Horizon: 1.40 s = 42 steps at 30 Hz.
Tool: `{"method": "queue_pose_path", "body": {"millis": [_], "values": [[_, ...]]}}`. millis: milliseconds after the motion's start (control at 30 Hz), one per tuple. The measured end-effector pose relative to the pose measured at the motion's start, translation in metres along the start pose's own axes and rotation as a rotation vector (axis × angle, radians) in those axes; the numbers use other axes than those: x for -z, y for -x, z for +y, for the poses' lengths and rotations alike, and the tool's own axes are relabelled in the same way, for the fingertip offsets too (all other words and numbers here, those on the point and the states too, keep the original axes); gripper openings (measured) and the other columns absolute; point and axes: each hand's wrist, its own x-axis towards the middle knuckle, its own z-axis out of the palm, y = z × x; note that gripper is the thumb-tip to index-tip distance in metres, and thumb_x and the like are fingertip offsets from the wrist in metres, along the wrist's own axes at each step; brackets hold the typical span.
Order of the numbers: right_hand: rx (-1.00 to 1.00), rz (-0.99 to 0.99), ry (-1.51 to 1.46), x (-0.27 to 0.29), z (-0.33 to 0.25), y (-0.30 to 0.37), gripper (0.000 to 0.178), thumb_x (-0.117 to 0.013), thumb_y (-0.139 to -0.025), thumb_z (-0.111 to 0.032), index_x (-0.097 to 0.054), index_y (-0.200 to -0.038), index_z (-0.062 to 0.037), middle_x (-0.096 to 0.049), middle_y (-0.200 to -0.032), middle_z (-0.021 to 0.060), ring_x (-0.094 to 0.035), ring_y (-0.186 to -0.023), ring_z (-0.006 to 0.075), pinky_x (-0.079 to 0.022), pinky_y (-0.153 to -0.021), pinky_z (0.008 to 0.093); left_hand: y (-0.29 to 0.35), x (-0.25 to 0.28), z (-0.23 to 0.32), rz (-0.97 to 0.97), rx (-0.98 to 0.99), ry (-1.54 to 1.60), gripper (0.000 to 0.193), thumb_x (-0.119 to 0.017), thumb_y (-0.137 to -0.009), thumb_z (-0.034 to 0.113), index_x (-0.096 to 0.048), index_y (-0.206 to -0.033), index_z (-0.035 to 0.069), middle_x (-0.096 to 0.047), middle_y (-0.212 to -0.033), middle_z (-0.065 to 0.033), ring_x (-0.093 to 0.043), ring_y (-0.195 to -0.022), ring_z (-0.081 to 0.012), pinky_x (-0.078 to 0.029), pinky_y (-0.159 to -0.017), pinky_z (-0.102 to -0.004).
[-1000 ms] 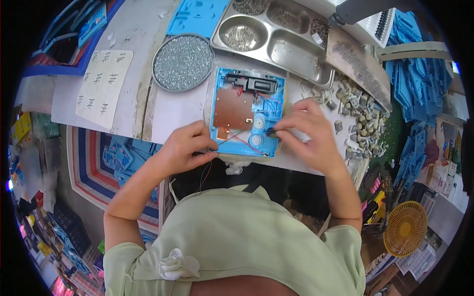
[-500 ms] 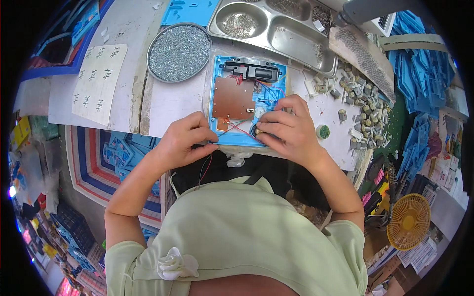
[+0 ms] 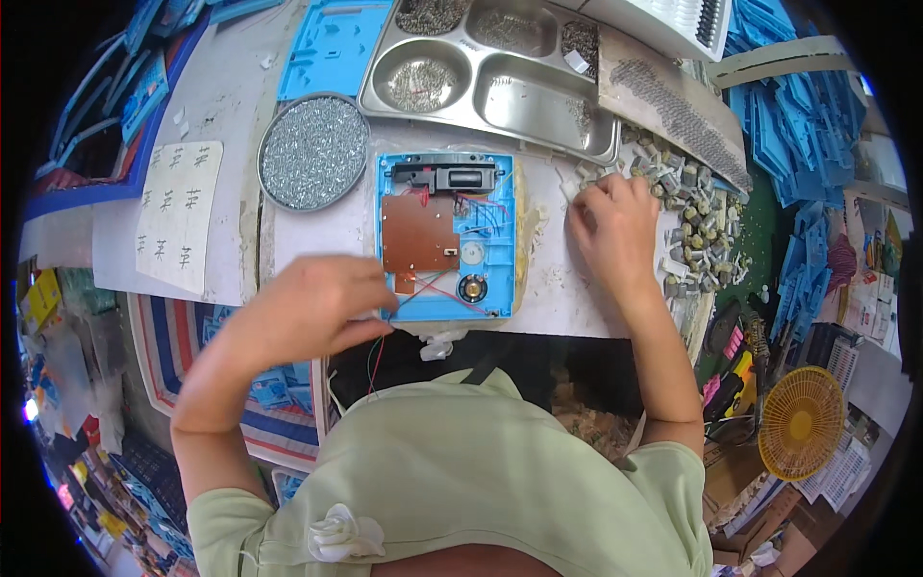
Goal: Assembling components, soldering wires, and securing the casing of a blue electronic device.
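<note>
A blue plastic casing (image 3: 510,231) lies at the table's near edge. It holds a brown circuit board (image 3: 415,236), a black plastic assembly (image 3: 461,179), a white disc (image 3: 471,253), a small round speaker (image 3: 472,288) and coloured wires. At the casing's lower left corner my left hand (image 3: 327,300) appears closed in a pinch on thin red and green wires (image 3: 376,358), which hang over the edge. My right hand (image 3: 617,226) is away from the casing, fingers bent and apart at the left side of a pile of small metal-and-white parts (image 3: 702,207). Its fingertips are partly hidden.
A round tray of screws (image 3: 313,152) stands left of the casing. Behind lies a steel compartment tray (image 3: 548,106) with small metal pieces, beside a board (image 3: 673,106) covered in small parts. A marked paper (image 3: 179,216) lies left. Blue panels (image 3: 788,106) are stacked right.
My right hand has left the speaker and moved right to the pile of small parts, uncovering the speaker. My left hand stays at the casing's corner. The whole view has shifted slightly.
</note>
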Motion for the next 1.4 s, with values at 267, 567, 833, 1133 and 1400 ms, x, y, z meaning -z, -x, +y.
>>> {"method": "queue_pose_path", "body": {"millis": [267,567,833,1133,1400], "values": [[0.048,0.054,-0.132,0.025,-0.008,0.009,0.015,-0.076,-0.075,-0.009,-0.067,-0.087,-0.0065,-0.066,-0.098,0.0087,-0.059,-0.096,0.0301,-0.042,-0.085,0.0436,-0.204,0.032,-0.057,0.337,0.114,-0.697,0.013,-0.068,-0.084,0.015,-0.074,-0.086,0.003,-0.071,-0.092,-0.0159,-0.070,-0.084,-0.0336,-0.053,-0.073,-0.0436],[-0.100,0.129,-0.632,0.062,-0.016,0.043,0.021,-0.072,-0.076,0.002,-0.070,-0.097,0.0002,-0.068,-0.087,0.0121,-0.064,-0.082,0.0286,-0.050,-0.075,0.0375,-0.192,0.034,-0.024,0.434,-0.159,-0.467,0.017,-0.071,-0.082,0.010,-0.069,-0.096,0.001,-0.069,-0.082,-0.0123,-0.070,-0.082,-0.0287,-0.053,-0.073,-0.0414],[0.027,0.197,-0.951,0.062,-0.046,0.041,0.026,-0.078,-0.077,0.008,-0.074,-0.102,0.0025,-0.071,-0.090,0.0133,-0.067,-0.074,0.0212,-0.053,-0.065,0.0291,-0.051,-0.038,0.051,0.201,0.367,1.089,0.019,-0.061,-0.101,0.005,-0.069,-0.116,-0.003,-0.061,-0.085,-0.0040,-0.057,-0.074,-0.0099,-0.046,-0.064,-0.0245],[0.124,0.173,-0.848,0.052,-0.072,0.035,0.031,-0.079,-0.076,0.007,-0.074,-0.106,-0.0001,-0.070,-0.091,0.0125,-0.067,-0.070,0.0233,-0.054,-0.060,0.0331,-0.037,-0.067,0.044,0.259,0.398,1.369,0.024,-0.059,-0.105,0.013,-0.068,-0.123,-0.001,-0.060,-0.080,0.0007,-0.053,-0.072,-0.0054,-0.044,-0.063,-0.0222],[0.179,-0.112,-0.774,0.065,-0.060,0.049,0.035,-0.078,-0.079,0.000,-0.072,-0.114,-0.0002,-0.071,-0.092,0.0134,-0.069,-0.077,0.0314,-0.056,-0.068,0.0341,-0.048,-0.055,0.054,0.073,0.406,1.277,0.018,-0.062,-0.101,0.007,-0.069,-0.114,-0.003,-0.063,-0.081,-0.0007,-0.057,-0.069,-0.0064,-0.046,-0.059,-0.0246]]}}
